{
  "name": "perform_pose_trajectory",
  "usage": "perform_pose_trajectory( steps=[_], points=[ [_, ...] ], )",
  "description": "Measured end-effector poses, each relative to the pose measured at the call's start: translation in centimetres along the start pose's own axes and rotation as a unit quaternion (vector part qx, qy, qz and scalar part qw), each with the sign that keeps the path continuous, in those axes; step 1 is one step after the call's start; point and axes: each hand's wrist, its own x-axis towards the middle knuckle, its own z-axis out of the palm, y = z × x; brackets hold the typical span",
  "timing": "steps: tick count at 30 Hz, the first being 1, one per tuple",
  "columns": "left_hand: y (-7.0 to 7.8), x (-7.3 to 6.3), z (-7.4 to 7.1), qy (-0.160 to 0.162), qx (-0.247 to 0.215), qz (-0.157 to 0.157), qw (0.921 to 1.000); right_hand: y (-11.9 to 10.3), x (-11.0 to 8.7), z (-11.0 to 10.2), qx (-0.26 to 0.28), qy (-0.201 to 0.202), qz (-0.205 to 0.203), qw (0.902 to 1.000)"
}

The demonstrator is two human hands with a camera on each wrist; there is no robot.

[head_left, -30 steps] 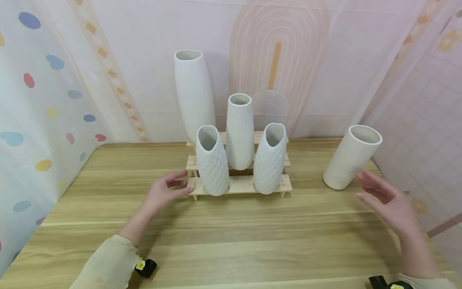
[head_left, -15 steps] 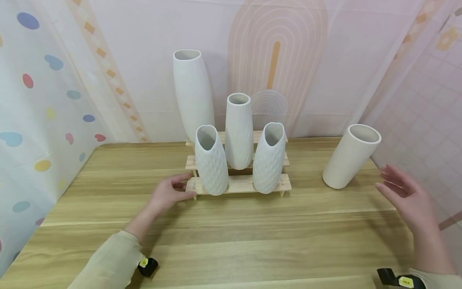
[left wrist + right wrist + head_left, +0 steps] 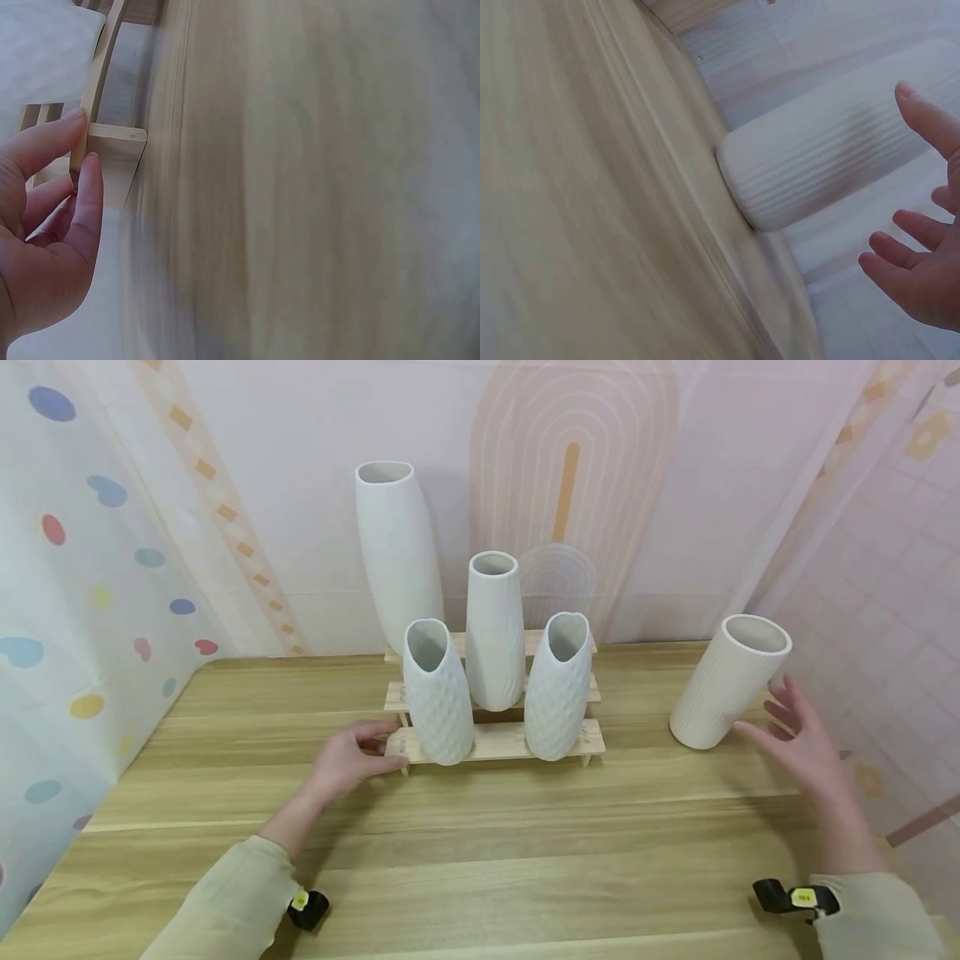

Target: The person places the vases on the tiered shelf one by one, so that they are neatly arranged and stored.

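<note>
My left hand [image 3: 352, 756] pinches the left end of the front step of a three-tier wooden stand [image 3: 498, 742]; the left wrist view shows thumb and fingertips on the slat [image 3: 96, 82]. Two white vases with dimpled sides, a left one [image 3: 441, 710] and a right one [image 3: 557, 702], stand on that front step. A slimmer white vase [image 3: 495, 635] occupies the middle step, and a tall smooth vase [image 3: 397, 552] the back one. Beside a ribbed white vase [image 3: 720, 693] upright on the table, my right hand [image 3: 798, 747] has fingers spread, thumb towards its side.
The wood-grain table [image 3: 480, 860] carries everything. A patterned curtain [image 3: 300, 510] hangs right behind the stand, and another curtain [image 3: 885, 635] borders the right side near the ribbed vase. Black cameras are strapped at the left wrist [image 3: 307, 910] and right wrist [image 3: 780, 896].
My right hand swung away to the right, then came back left close to the ribbed vase. My left hand shifted slightly right onto the stand's end. The vases stay put.
</note>
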Motion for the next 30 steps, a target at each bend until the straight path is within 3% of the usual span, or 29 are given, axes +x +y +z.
perform_pose_trajectory(
  steps=[7, 14, 30],
  points=[
    [0.0, 0.1, 0.0, 0.002, 0.015, 0.004, 0.9999, 0.1, 1.9, 2.3, 0.022, 0.037, 0.001, 0.9991],
    [0.0, 0.0, 0.0, 0.000, 0.015, 0.010, 0.9998, 0.2, 2.0, 4.1, 0.022, 0.066, -0.020, 0.9974],
    [0.1, 0.0, 0.0, 0.001, 0.029, 0.009, 0.9996, 0.0, 1.8, 5.0, 0.042, 0.114, -0.003, 0.9926]
  ],
)
